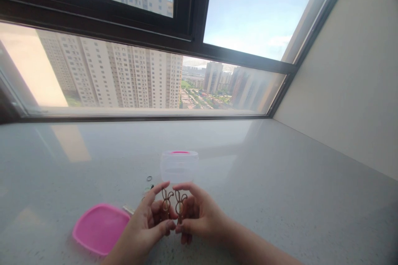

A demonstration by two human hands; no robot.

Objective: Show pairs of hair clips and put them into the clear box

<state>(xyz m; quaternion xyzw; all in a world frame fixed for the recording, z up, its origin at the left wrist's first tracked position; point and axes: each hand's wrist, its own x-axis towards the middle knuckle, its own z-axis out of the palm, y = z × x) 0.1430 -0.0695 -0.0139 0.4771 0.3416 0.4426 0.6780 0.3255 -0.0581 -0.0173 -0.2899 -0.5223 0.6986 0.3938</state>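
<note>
My left hand [149,221] pinches a small gold rabbit-shaped hair clip [166,203] between thumb and fingers. My right hand [199,215] pinches a second matching rabbit clip [180,205] right beside it, the two held upright and side by side. Just behind them a clear plastic container [179,165] stands open on the grey counter [280,182]. Its pink lid [99,227] lies flat to the left of my left hand.
A small dark hair tie [149,178] and other tiny items lie between the container and the lid. A wide window [139,74] with a dark frame runs along the counter's far edge. A beige wall [348,83] closes the right side.
</note>
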